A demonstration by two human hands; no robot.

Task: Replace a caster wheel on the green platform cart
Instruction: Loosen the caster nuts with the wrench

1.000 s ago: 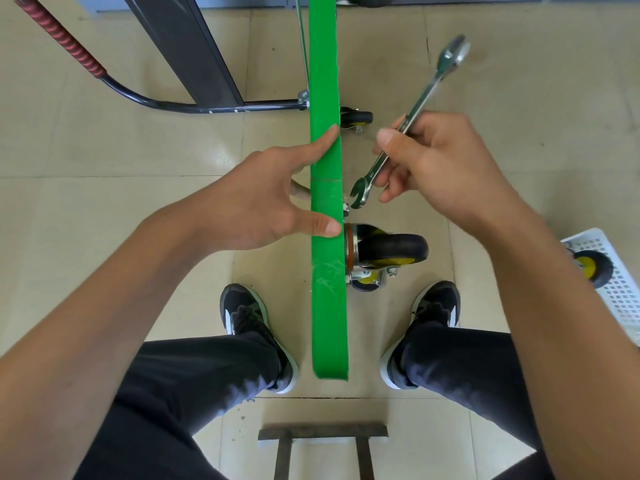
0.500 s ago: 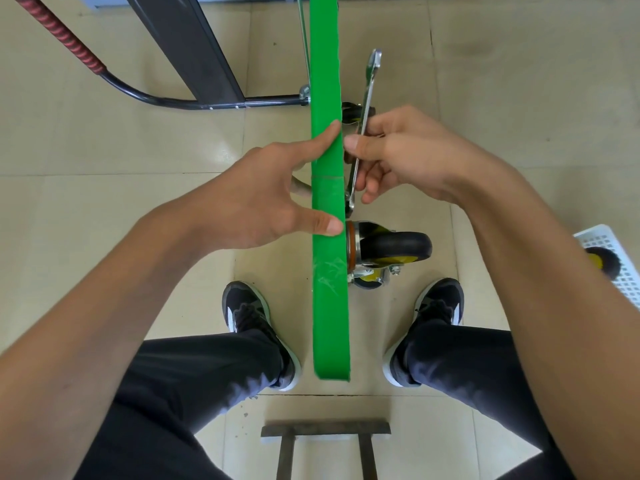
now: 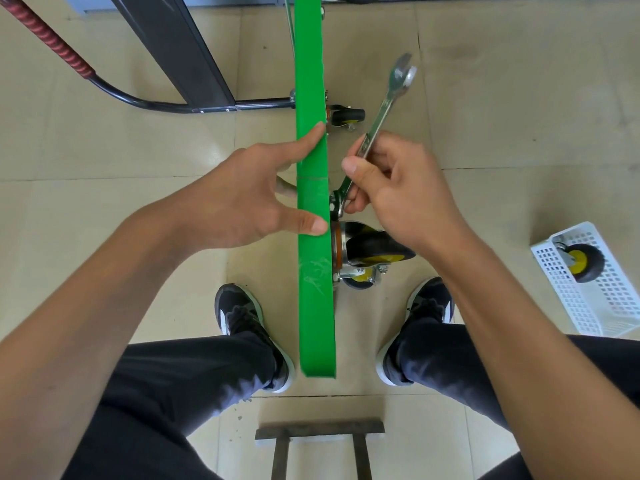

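The green platform cart (image 3: 313,299) stands on its edge between my feet, its deck seen edge-on. My left hand (image 3: 242,199) holds the deck's top edge, thumb and index finger over the rim. A black caster wheel with a yellow hub (image 3: 370,251) is mounted on the right face. My right hand (image 3: 391,188) grips a silver combination wrench (image 3: 388,95). The wrench's lower end sits on a fastener just above the caster's plate, and its open jaw points up and away. A second caster (image 3: 346,116) shows farther along the deck.
A white perforated basket (image 3: 620,306) on the floor at right holds a loose caster wheel (image 3: 585,263). The cart's black handle with a red grip (image 3: 52,43) lies at the upper left beside a dark metal post. A small stool frame sits below, between my knees.
My right hand swung the wrench in against the deck, then tilted its free end out to the right again, with the lower end now seated on the fastener. My left hand stayed put.
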